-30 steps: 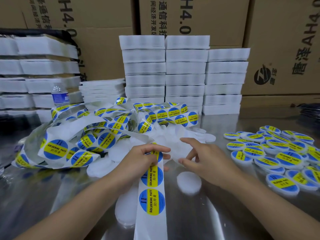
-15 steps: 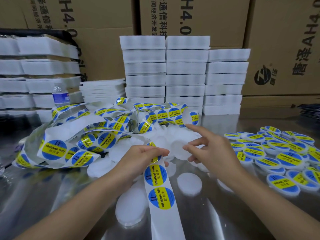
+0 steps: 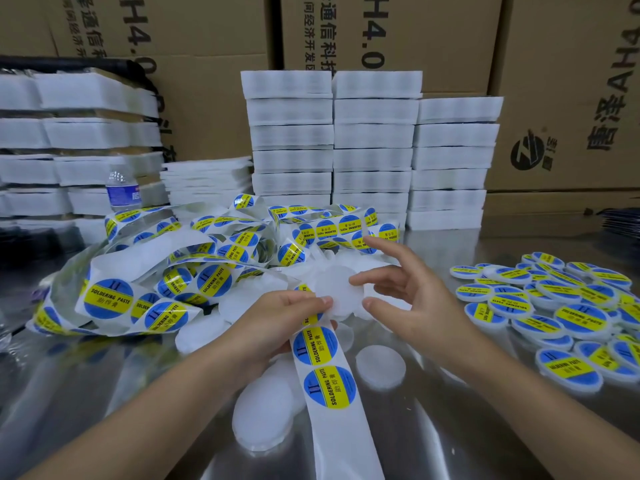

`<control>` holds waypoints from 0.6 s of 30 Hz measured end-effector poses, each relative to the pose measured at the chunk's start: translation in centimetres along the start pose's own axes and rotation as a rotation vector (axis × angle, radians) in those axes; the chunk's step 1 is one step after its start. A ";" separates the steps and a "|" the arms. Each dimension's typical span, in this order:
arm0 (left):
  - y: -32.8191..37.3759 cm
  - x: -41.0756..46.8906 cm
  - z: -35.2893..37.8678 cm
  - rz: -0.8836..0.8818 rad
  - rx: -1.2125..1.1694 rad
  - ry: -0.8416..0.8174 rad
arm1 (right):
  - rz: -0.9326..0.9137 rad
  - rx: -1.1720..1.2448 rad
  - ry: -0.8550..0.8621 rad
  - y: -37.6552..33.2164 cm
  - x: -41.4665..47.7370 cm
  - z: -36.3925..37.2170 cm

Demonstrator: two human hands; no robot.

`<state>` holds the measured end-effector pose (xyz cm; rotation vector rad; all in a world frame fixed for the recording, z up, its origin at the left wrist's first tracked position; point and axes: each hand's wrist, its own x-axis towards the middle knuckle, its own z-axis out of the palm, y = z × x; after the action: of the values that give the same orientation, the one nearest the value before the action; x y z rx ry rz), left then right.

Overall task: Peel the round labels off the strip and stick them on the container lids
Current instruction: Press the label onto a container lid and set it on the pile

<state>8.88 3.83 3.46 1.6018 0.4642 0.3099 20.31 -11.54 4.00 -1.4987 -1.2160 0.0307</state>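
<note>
My left hand (image 3: pixel 277 323) pinches the white backing strip (image 3: pixel 332 403) near its top; two round blue-and-yellow "soldering paste" labels sit on the strip below my fingers. My right hand (image 3: pixel 415 299) holds a plain white round lid (image 3: pixel 332 287) by its right edge, index finger and thumb curled on it, just above the strip and against my left fingertips. More bare white lids (image 3: pixel 381 365) lie on the table under and around my hands. At the right is a heap of labelled lids (image 3: pixel 568 317).
A tangled heap of label strip (image 3: pixel 194 271) fills the left and middle of the shiny metal table (image 3: pixel 467 427). Stacks of white trays (image 3: pixel 374 147) stand behind, a water bottle (image 3: pixel 123 192) at the left, cardboard boxes (image 3: pixel 554 81) along the back.
My right hand picked a white lid out of the pile and brought it up to my left fingertips. The strip's free end swung slightly right.
</note>
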 end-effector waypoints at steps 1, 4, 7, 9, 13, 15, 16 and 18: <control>0.0 0.0 0.0 0.005 -0.005 -0.007 | 0.019 0.050 -0.015 -0.2 0.0 0.0; -0.1 0.0 0.0 0.022 -0.024 -0.018 | 0.157 0.300 -0.029 -0.9 0.2 -0.1; -0.1 0.1 0.0 0.023 -0.026 -0.026 | 0.294 0.449 -0.009 -0.9 0.7 -0.6; -0.2 0.1 -0.1 0.019 -0.017 -0.027 | 0.363 0.559 -0.007 -1.0 0.8 -0.8; -0.1 0.1 -0.1 0.026 -0.019 -0.030 | 0.440 0.587 0.000 -1.0 0.8 -0.8; 0.0 0.0 0.0 0.038 -0.021 -0.031 | 0.484 0.544 0.006 -0.9 0.9 -0.7; 0.0 0.0 0.0 0.045 -0.020 -0.028 | 0.502 0.520 0.008 -0.8 1.0 -0.7; 0.1 -0.1 0.0 0.051 -0.016 -0.019 | 0.525 0.478 0.014 -0.5 1.0 -0.6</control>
<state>8.83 3.83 3.54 1.6012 0.4059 0.3354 20.84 -11.40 5.18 -1.3419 -0.7055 0.6176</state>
